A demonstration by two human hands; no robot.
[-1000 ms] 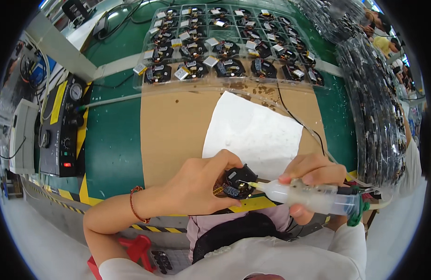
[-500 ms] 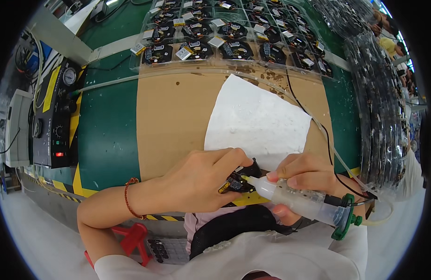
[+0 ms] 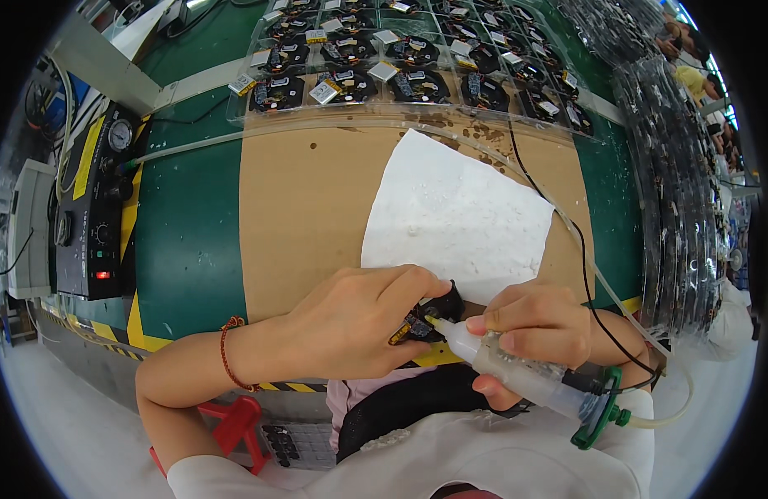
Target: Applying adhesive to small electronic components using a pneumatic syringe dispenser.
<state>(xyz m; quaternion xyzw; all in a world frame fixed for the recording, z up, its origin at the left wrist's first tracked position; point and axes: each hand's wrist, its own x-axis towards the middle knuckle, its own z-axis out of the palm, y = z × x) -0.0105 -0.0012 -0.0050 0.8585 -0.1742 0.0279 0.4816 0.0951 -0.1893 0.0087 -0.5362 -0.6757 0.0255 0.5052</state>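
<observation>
The left hand (image 3: 350, 320) still grips the small black electronic part (image 3: 429, 316); the right hand (image 3: 538, 328), grasping the translucent plastic dispensing syringe (image 3: 517, 374), has brought its nozzle against it.

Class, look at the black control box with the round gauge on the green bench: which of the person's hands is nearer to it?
Left. The left hand, holding a small black part, lies closer to the black control box; the right hand, gripping a translucent syringe dispenser, is farther away.

A white sheet (image 3: 454, 216) lies on a tan cardboard mat (image 3: 305, 200) over the green bench (image 3: 184, 241), edged with yellow-black hazard stripes (image 3: 138, 333). The translucent syringe (image 3: 517, 374) has a green end-cap (image 3: 596, 416); the held part (image 3: 429, 316) looks black, perhaps with orange.
</observation>
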